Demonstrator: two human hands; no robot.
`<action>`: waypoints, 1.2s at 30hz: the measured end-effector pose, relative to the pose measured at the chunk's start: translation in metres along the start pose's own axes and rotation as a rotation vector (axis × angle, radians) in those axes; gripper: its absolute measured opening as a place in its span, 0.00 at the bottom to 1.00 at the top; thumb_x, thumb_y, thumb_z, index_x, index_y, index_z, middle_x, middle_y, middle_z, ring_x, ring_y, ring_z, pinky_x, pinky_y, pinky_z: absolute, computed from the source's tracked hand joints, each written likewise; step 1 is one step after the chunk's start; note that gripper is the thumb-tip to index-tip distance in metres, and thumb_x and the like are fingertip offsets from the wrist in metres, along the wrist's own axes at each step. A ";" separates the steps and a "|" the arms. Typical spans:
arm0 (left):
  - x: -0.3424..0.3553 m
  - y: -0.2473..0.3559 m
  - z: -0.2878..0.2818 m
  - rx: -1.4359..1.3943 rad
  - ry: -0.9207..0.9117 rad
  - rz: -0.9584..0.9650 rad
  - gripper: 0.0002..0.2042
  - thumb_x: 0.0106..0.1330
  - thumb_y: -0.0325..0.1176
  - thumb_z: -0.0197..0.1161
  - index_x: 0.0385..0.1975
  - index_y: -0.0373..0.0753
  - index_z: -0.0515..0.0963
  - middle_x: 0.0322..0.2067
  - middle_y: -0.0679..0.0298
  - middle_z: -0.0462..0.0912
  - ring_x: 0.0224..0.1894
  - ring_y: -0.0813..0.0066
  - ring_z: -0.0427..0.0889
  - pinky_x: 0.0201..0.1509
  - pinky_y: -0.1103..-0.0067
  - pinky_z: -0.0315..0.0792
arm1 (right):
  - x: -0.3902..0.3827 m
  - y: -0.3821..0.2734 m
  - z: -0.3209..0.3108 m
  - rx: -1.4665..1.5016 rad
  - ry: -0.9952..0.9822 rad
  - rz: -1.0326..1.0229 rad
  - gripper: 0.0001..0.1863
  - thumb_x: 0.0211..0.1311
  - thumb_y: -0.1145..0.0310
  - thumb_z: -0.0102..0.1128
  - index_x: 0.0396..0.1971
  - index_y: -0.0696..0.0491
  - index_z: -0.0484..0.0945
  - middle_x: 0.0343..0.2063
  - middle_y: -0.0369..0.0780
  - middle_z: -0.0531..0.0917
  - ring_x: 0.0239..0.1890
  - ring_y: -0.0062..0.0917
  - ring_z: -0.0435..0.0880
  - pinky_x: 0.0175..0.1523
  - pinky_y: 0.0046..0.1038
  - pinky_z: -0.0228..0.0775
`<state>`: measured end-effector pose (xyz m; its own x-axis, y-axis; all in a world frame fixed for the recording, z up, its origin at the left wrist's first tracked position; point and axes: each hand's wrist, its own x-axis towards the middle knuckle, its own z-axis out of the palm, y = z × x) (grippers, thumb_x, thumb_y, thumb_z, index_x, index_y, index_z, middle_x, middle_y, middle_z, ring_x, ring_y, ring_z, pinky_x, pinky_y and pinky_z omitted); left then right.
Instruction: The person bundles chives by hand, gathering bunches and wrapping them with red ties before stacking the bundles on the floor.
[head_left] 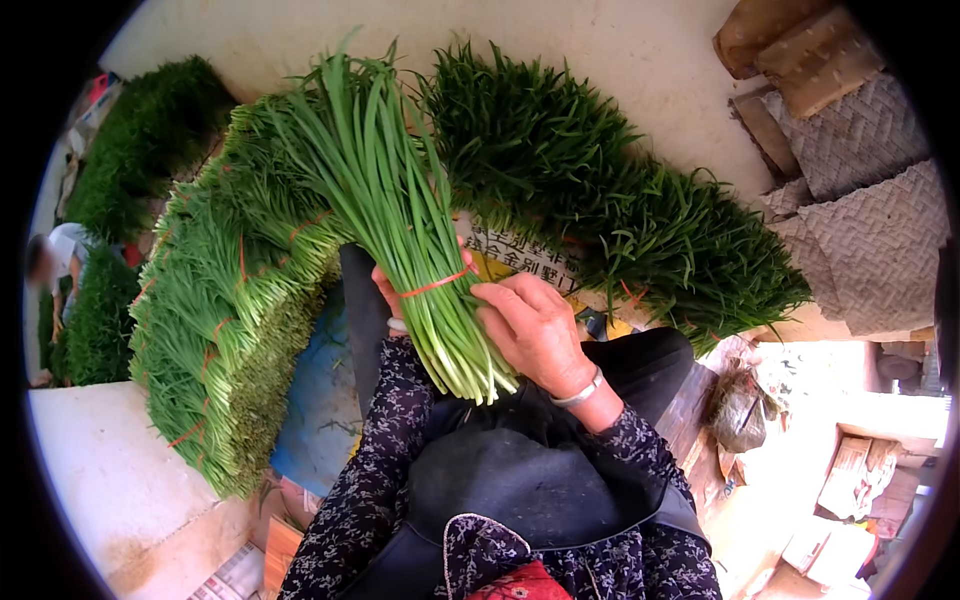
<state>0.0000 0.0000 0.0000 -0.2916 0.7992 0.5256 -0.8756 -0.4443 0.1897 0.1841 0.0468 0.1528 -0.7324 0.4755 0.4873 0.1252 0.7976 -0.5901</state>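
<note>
Above my lap I hold a thick bunch of garlic chives (pixel 395 200), its long green leaves pointing away and its pale cut ends toward me. A red tie (pixel 437 285) runs across its lower half. My left hand (pixel 386 292) is wrapped round the bunch from beneath; most of it is hidden behind the stalks. My right hand (pixel 540 335) is closed against the right side, with its thumb and fingers at the stalks close to the end of the tie. Exactly what the right fingertips pinch is hard to make out.
Tied chives are stacked in a curved pile (pixel 225 300) on my left. A darker leafy heap (pixel 600 200) lies ahead and to the right. Woven mats (pixel 870 250) lean at the far right, near a plastic bag (pixel 742 410). Another person (pixel 68 255) is at the far left.
</note>
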 end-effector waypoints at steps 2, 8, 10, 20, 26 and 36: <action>0.006 -0.005 0.008 -0.021 0.027 -0.001 0.42 0.62 0.65 0.56 0.69 0.41 0.57 0.62 0.40 0.65 0.60 0.42 0.71 0.58 0.49 0.71 | 0.000 0.008 0.004 0.043 0.046 -0.059 0.10 0.51 0.77 0.66 0.35 0.52 0.82 0.27 0.39 0.79 0.30 0.32 0.81 0.35 0.30 0.74; 0.015 0.001 0.030 0.033 0.132 -0.022 0.46 0.61 0.68 0.53 0.70 0.37 0.54 0.63 0.41 0.62 0.59 0.47 0.72 0.57 0.53 0.73 | -0.066 0.017 -0.043 0.178 -0.068 0.155 0.06 0.52 0.80 0.63 0.31 0.55 0.80 0.25 0.39 0.78 0.26 0.29 0.78 0.32 0.27 0.72; 0.021 0.025 0.019 0.126 0.060 -0.088 0.48 0.61 0.71 0.49 0.70 0.37 0.53 0.64 0.42 0.61 0.59 0.49 0.72 0.56 0.55 0.75 | -0.104 0.032 -0.067 0.207 -0.064 0.328 0.04 0.53 0.80 0.62 0.29 0.56 0.81 0.24 0.37 0.79 0.26 0.24 0.78 0.32 0.23 0.70; 0.035 0.076 0.038 0.413 0.639 0.204 0.42 0.65 0.69 0.46 0.64 0.33 0.64 0.57 0.47 0.74 0.54 0.54 0.77 0.59 0.64 0.73 | -0.094 0.057 -0.059 0.102 -0.048 0.592 0.27 0.64 0.67 0.59 0.63 0.54 0.67 0.50 0.47 0.78 0.48 0.34 0.82 0.52 0.30 0.73; 0.053 0.000 0.050 0.428 0.798 0.085 0.34 0.69 0.60 0.43 0.57 0.33 0.72 0.53 0.53 0.79 0.52 0.59 0.79 0.60 0.65 0.72 | 0.028 0.034 0.014 0.163 0.342 0.183 0.26 0.59 0.63 0.52 0.59 0.54 0.72 0.57 0.47 0.75 0.60 0.45 0.70 0.66 0.42 0.58; 0.039 -0.007 -0.062 0.735 0.994 0.077 0.29 0.64 0.50 0.57 0.59 0.36 0.72 0.60 0.55 0.73 0.62 0.56 0.72 0.68 0.61 0.65 | -0.288 0.058 -0.178 -0.278 0.891 0.803 0.11 0.64 0.71 0.57 0.45 0.54 0.79 0.37 0.44 0.83 0.43 0.36 0.82 0.50 0.32 0.74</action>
<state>-0.0291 0.0592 -0.0324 -0.7790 0.5792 -0.2403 -0.5132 -0.3688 0.7750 0.5216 0.0220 0.0930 0.3167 0.8679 0.3827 0.5476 0.1621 -0.8209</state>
